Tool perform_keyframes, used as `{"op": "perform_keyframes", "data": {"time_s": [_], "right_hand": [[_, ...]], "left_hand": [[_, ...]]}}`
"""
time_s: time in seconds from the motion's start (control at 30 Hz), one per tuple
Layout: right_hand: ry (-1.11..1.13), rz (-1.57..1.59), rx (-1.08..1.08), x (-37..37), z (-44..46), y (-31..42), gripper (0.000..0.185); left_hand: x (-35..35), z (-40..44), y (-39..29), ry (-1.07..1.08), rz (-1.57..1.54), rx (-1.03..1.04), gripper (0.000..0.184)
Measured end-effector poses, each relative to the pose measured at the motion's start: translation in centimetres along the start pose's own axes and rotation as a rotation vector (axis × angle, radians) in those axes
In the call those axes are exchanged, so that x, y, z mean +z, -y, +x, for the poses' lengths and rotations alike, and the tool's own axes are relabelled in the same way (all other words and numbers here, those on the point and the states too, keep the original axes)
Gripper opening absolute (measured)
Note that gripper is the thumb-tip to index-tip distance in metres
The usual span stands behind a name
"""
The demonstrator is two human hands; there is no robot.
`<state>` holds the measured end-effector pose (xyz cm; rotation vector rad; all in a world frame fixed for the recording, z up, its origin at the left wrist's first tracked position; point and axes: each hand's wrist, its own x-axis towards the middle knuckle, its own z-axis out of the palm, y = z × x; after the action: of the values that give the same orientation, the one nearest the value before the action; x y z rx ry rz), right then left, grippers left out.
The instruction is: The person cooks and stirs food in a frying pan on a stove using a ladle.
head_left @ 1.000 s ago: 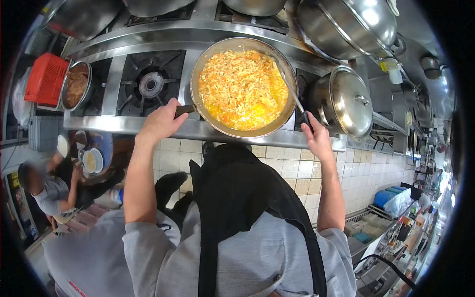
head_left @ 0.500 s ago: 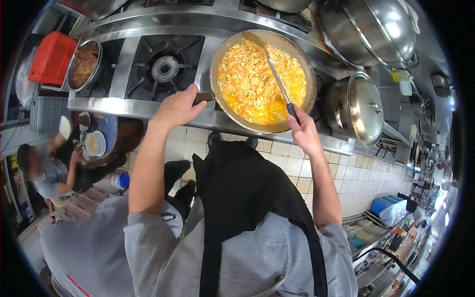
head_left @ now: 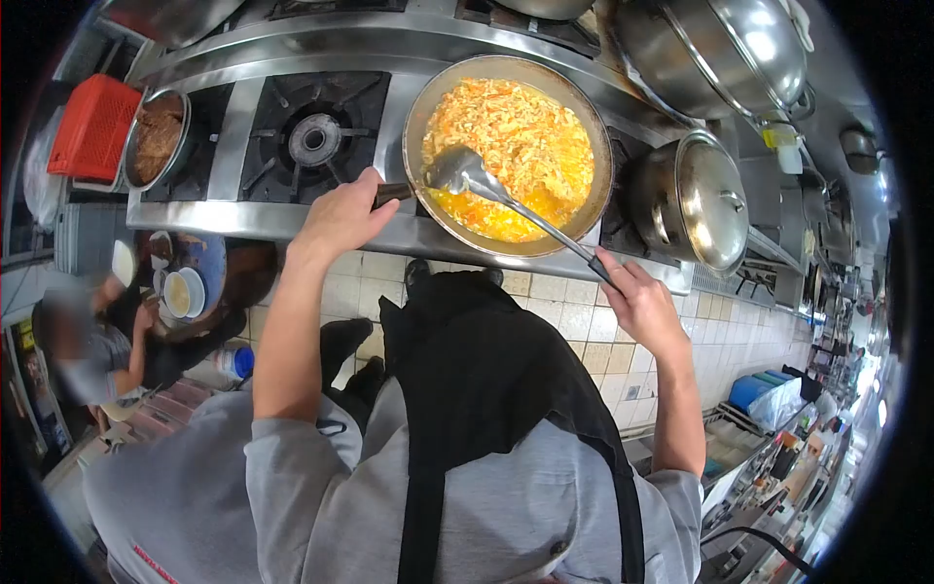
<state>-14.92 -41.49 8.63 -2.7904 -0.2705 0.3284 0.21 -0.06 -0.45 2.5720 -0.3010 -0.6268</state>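
A wide round pan (head_left: 413, 127) stands on the stove, filled with chopped orange and yellow food (head_left: 520, 136) in yellow liquid. My left hand (head_left: 348, 215) is closed round the pan's dark handle (head_left: 393, 193) on its left side. Right of the pan's front edge, my right hand (head_left: 642, 303) grips the black handle of a metal ladle (head_left: 535, 216). The ladle's bowl lies at the left side of the pan, over the food.
An unlit burner (head_left: 314, 140) is left of the pan. A lidded pot (head_left: 710, 200) stands at the right, a larger pot (head_left: 720, 49) behind it. Far left are a bowl of brown food (head_left: 158, 138) and a red basket (head_left: 95, 127). Another person (head_left: 107, 350) sits at lower left.
The ladle has swept from the right side of the pan, across the back, to the left side. My right hand has moved right and down. My left hand still holds the pan handle.
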Motion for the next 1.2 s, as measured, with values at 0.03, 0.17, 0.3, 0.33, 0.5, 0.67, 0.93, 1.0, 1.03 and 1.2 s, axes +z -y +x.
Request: {"op": "perform_keyframes", "data": {"time_s": [0.03, 0.17, 0.3, 0.33, 0.5, 0.67, 0.93, 1.0, 1.03, 1.2], "right_hand": [[0.015, -0.004, 0.026, -0.5, -0.9, -0.3, 0.053], [-0.042, 0.090, 0.105, -3.0, -4.9, -0.4, 0.053], [-0.036, 0.156, 0.263, -5.4, -9.0, -1.0, 0.052], [-0.030, 0.150, 0.297, -6.1, -9.6, -0.7, 0.053], [-0.016, 0.084, 0.374, -6.6, -11.0, -0.8, 0.049], [-0.052, 0.109, 0.352, -0.8, -7.8, -2.7, 0.048], [-0.098, 0.199, 0.264, 5.6, -4.9, -3.6, 0.049], [-0.084, 0.278, 0.297, 5.6, -4.8, -2.9, 0.048], [-0.088, 0.304, 0.313, 4.9, -4.9, -2.4, 0.048], [-0.126, 0.271, 0.346, 0.8, -7.8, -1.6, 0.046]], "left_hand": [[-0.2, -0.1, -0.3, 0.006, 0.003, -0.013, 0.040], [0.6, 0.0, 0.3, -0.050, -0.015, 0.004, 0.041], [-0.1, -0.2, -0.7, -0.011, -0.019, -0.001, 0.038], [-0.2, -0.1, -0.7, -0.006, -0.024, 0.001, 0.037], [-0.4, 0.2, -0.7, 0.010, 0.000, 0.020, 0.036], [0.1, 0.6, 0.5, -0.008, -0.026, 0.085, 0.035], [0.1, 1.6, 0.3, -0.041, -0.053, 0.105, 0.033], [0.0, 1.5, 0.2, -0.036, -0.061, 0.099, 0.033], [0.0, 1.5, 0.2, -0.029, -0.075, 0.094, 0.034], [0.9, -0.3, -0.7, 0.000, -0.061, 0.088, 0.038]]}}
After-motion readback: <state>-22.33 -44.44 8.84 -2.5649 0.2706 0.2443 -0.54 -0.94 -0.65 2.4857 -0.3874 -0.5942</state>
